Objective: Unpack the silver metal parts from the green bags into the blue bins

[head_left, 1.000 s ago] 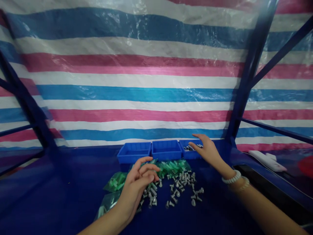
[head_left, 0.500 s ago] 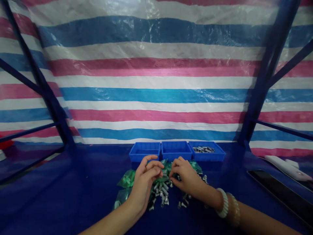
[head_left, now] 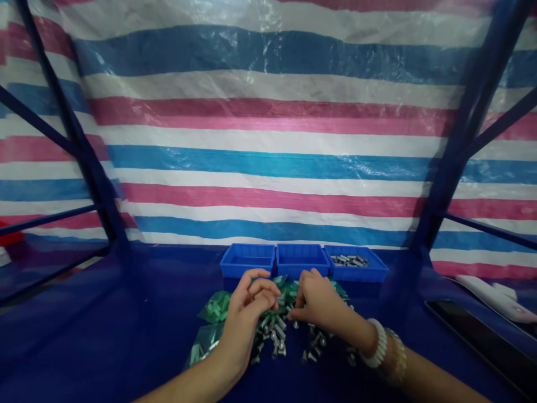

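Small metal screws and pin-like parts (head_left: 277, 334) lie in a loose heap between my hands, with more screws (head_left: 314, 350) scattered to the right. My left hand (head_left: 245, 316) is at the heap's left side, its fingers loosely curled and apart, with nothing visible in them. Over the heap's right side, my right hand (head_left: 321, 299) points down with thumb and fingers drawn together. What its fingertips hold, if anything, is hidden. Green plastic bags (head_left: 216, 307) of small parts lie behind and left of the heap. A clear bag (head_left: 206, 340) is partly behind my left wrist.
Three blue bins stand in a row behind the heap: a left bin (head_left: 247, 271), a middle bin (head_left: 302, 270) and a right bin (head_left: 361, 273) containing metal parts. A black phone-like slab (head_left: 474, 336) and a white device (head_left: 495, 298) lie far right. Blue posts (head_left: 448, 184) frame the table.
My right hand has shifted slightly, its fingers drawn closer together and pointing down at the heap. My left hand stays nearly in place. The view has turned a little.
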Action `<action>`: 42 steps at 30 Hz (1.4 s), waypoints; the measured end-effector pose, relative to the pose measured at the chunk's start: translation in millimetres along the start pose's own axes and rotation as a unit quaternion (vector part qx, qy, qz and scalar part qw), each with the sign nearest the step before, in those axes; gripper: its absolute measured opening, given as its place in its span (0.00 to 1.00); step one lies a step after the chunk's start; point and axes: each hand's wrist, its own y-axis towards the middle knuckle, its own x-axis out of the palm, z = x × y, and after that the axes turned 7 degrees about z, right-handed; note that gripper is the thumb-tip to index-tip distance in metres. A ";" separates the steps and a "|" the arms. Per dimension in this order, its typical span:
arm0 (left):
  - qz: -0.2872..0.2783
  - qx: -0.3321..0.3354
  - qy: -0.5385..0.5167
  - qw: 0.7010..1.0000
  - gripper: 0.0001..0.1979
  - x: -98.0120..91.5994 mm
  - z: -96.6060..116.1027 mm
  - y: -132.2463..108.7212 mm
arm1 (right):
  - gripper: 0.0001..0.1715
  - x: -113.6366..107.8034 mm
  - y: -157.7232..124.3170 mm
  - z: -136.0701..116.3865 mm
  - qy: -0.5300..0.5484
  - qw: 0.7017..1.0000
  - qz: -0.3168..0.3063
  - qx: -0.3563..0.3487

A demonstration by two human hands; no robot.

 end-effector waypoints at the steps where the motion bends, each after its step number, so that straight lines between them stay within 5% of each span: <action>1: 0.000 0.001 0.003 1.000 0.12 0.4 0.0 -0.3 | 0.11 0.4 1.1 -0.7 0.002 1.000 0.002 0.002; 7: 0.008 0.030 0.026 0.999 0.10 0.2 0.8 1.1 | 0.08 -5.7 -5.7 4.6 0.047 0.998 0.041 -0.008; 12: -0.019 0.074 0.118 0.990 0.08 1.5 1.6 1.2 | 0.05 -27.0 -25.6 10.7 0.268 0.961 0.058 -0.045; 17: -0.140 0.003 0.164 0.976 0.11 5.0 -3.0 -2.6 | 0.06 -32.2 -39.5 2.0 0.361 0.926 0.091 -0.069; 22: -0.155 -0.045 0.143 0.976 0.10 3.1 -5.9 -2.6 | 0.05 -31.7 -43.4 -2.6 0.401 0.901 0.134 -0.096; 25: -0.138 -0.040 0.124 0.982 0.06 2.3 -6.1 -1.9 | 0.07 -30.8 -42.3 -0.7 0.490 0.866 0.096 -0.030; 30: -0.128 0.065 0.147 0.979 0.04 3.4 -6.7 -2.2 | 0.33 -20.0 -37.7 3.3 0.539 0.838 -0.030 0.080; 33: -0.129 0.104 0.166 0.972 0.04 3.7 -7.9 -3.1 | 0.27 -14.4 -37.7 3.2 0.546 0.834 -0.044 0.070; 37: -0.103 0.093 0.177 0.974 0.06 2.5 -8.9 -3.1 | 0.12 -11.1 -40.6 0.2 0.557 0.827 0.029 0.071; 42: -0.095 0.070 0.188 0.975 0.04 -0.4 -9.6 1.8 | 0.07 -8.5 -41.8 -3.0 0.533 0.839 0.099 0.038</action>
